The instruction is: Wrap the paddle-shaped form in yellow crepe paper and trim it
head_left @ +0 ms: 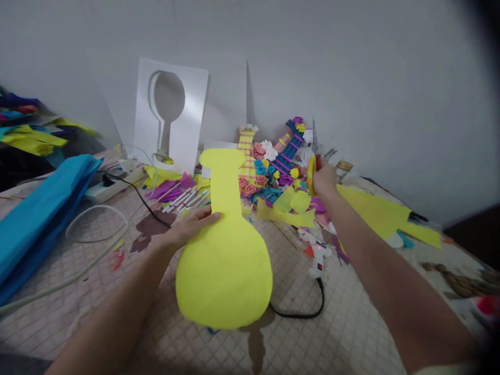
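Note:
A flat yellow guitar-shaped cutout point(224, 271) stands upright before me, its round part at the bottom and its narrow neck on top. My left hand point(197, 223) grips it at the left, where neck and round part meet, thumb in front and fingers partly behind. Reaching over the far right part of the table, my right hand point(325, 177) is closed around scissors point(311, 176) with yellow and red handles; the blades are hard to make out. Yellow scraps point(289, 208) lie left of that hand, and a larger yellow sheet point(377, 211) lies to its right.
A white glue gun point(319, 255) with a lit red light and black cord lies on the quilted cloth point(297, 344). Several markers point(183, 200), colourful paper crafts point(287, 156) and a white board point(191, 104) with a cut-out hole stand behind. Left are blue paper point(42, 219) and a power strip point(113, 185).

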Motion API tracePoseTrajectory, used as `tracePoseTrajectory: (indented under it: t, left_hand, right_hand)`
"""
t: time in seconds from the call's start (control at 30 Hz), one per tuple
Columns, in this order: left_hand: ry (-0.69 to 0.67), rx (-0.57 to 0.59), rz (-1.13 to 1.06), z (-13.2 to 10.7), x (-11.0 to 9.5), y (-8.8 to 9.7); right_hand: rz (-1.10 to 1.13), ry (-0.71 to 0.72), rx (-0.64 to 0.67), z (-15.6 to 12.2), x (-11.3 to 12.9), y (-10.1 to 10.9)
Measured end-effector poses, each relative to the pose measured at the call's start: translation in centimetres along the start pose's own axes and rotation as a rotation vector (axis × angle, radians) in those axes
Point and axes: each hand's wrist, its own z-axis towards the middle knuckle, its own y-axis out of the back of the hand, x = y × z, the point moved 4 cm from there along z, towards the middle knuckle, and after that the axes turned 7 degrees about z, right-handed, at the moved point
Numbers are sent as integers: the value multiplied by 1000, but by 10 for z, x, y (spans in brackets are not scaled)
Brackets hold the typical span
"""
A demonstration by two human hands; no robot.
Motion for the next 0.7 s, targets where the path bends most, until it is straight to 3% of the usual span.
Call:
tracePoseTrajectory:
  t: [0.17,0.3,0.47,0.7]
  left_hand:
    - [2,44,-100,-4,0,-8]
    - [22,119,-153,-7,3,-18]
    - [33,194,-201,-7,8,-28]
    - [61,224,-170,-17,-7,-35]
  right_hand:
    - [232,-148,285,-89,-34,-54]
    - [406,-222,499,-143,-34,-98]
    - [722,-353,600,-168,-16,-120]
    - [952,-426,667,-174,4,-121]
